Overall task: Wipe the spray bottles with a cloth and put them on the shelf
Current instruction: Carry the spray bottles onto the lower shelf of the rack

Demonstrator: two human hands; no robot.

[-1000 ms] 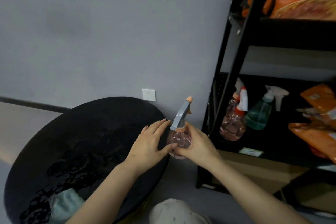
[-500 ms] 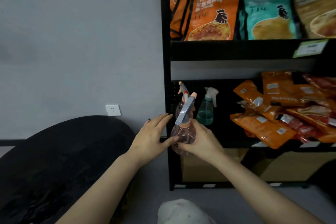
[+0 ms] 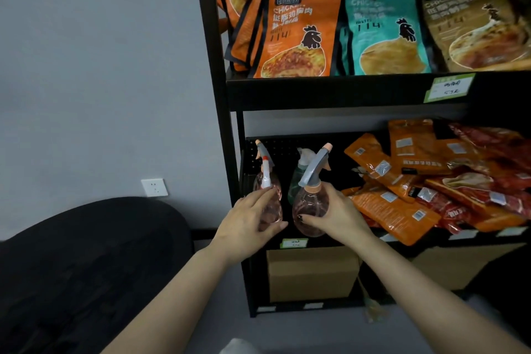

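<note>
The clear pink plastic spray bottle with a grey trigger and orange collar stands upright in the right hand, whose grip wraps its round belly from the right, thumb across the front. It hangs just at the front lip of the black metal shelf, between a second pink spray bottle on the left and the heap of orange snack packets on the right, with a green spray bottle behind. The left hand lies spread and loose against that second bottle, clasping nothing. The free spot seems straight ahead and slightly down.
</note>
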